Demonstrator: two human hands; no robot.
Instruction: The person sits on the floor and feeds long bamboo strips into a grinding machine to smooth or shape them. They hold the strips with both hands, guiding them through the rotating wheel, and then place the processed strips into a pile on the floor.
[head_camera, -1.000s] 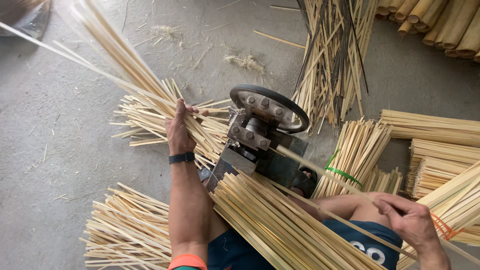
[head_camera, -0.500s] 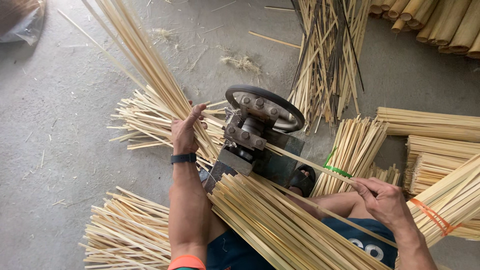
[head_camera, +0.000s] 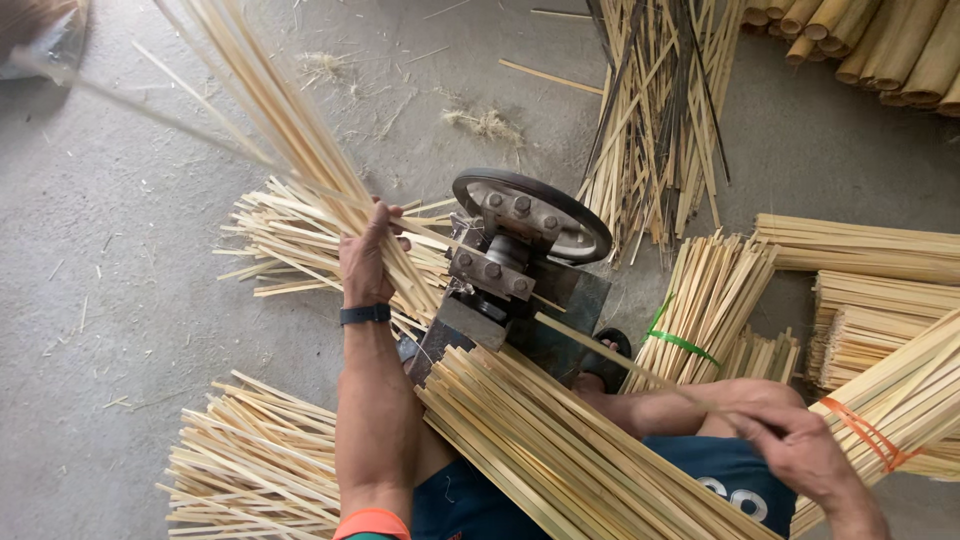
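Our left hand (head_camera: 368, 262) is closed around a fan of long pale bamboo strips (head_camera: 262, 120), which rise from the grip up and to the left, spreading as they go and blurring near the top edge. The hand sits just left of the small splitting machine (head_camera: 505, 268), a dark metal block with bolt heads and a round grey wheel on top, standing on the concrete floor (head_camera: 110, 300). A black wristband (head_camera: 364, 314) circles that wrist. Our right hand (head_camera: 795, 448) is low at the right, fingers pinched on a single thin strip (head_camera: 620, 362) that runs up and left from the hand straight to the machine, so the strip lies between the hand and the block. It is narrow, straw-coloured and straight. Across our lap lies a thick sheaf of strips (head_camera: 570, 450), slanting from the machine's foot toward the lower right. A loose pile of cut strips (head_camera: 250, 465) lies on the floor at the lower left, and a bundle tied with a green band (head_camera: 700, 310) stands to the right of the machine.
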